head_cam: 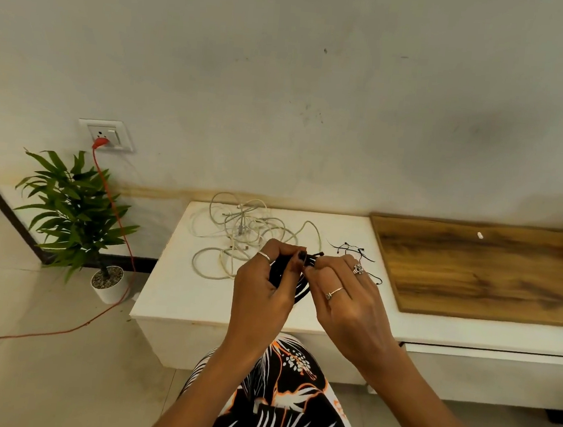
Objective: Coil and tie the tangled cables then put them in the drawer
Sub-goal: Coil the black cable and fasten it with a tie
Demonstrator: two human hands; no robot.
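My left hand grips the coiled black cable above the counter's front edge, while my right hand pinches its tie (black, thin). White cables sprawl toward the back edge; spare ties lie beside the wooden board.

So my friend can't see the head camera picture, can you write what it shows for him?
Two hands, the left hand and the right hand, hold a coiled black cable above a white cabinet. Tangled white cables and small black ties lie on the cabinet, beside a wooden board. A potted plant stands on the floor at the left.
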